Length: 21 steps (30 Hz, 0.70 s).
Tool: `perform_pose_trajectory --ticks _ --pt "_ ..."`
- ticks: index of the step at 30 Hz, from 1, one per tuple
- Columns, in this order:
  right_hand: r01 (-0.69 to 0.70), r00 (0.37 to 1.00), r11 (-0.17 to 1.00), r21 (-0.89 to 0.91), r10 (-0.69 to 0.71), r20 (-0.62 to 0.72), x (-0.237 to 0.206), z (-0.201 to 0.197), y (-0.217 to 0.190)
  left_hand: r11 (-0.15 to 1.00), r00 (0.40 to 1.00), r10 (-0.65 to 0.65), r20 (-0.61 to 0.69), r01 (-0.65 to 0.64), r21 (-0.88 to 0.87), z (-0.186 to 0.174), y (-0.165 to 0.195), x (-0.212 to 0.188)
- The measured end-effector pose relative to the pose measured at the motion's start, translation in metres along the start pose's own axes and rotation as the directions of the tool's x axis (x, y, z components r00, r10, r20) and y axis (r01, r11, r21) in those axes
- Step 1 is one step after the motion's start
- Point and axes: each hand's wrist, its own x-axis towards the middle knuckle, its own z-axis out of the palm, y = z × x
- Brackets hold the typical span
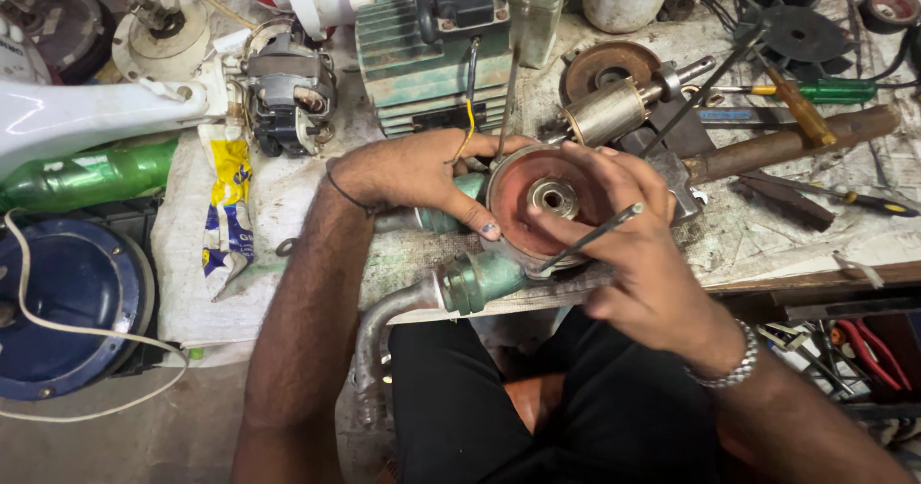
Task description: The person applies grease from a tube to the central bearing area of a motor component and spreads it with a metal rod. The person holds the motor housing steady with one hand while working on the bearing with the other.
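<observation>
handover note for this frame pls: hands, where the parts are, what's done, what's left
Left hand: grips the round reddish pump cover from its left side, thumb on the rim, steadying it.
Right hand: fingers rest on the cover's right face and hold a thin metal rod angled across it.
Parts: cover sits on a green pump housing with a metal pipe elbow, at the bench edge above the lap. A rotor lies behind, with a green motor body beyond it.
Done: rotor is out, lying apart on the bench.
Left: the cover remains on the housing, rod in hand.
</observation>
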Motion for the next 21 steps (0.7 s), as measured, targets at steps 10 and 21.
perform_pose_trajectory --ticks 10,21 --pt "-0.126 0.981 0.942 -0.312 0.071 -0.182 -0.016 0.001 0.004 1.000 1.000 0.000 0.020 0.001 -0.031 -0.001 0.001 0.000" --pt "-0.217 0.974 0.958 -0.188 0.199 -0.108 -0.019 0.014 0.011 0.999 0.999 0.041 0.014 -0.040 -0.016 -0.001 0.003 0.000"
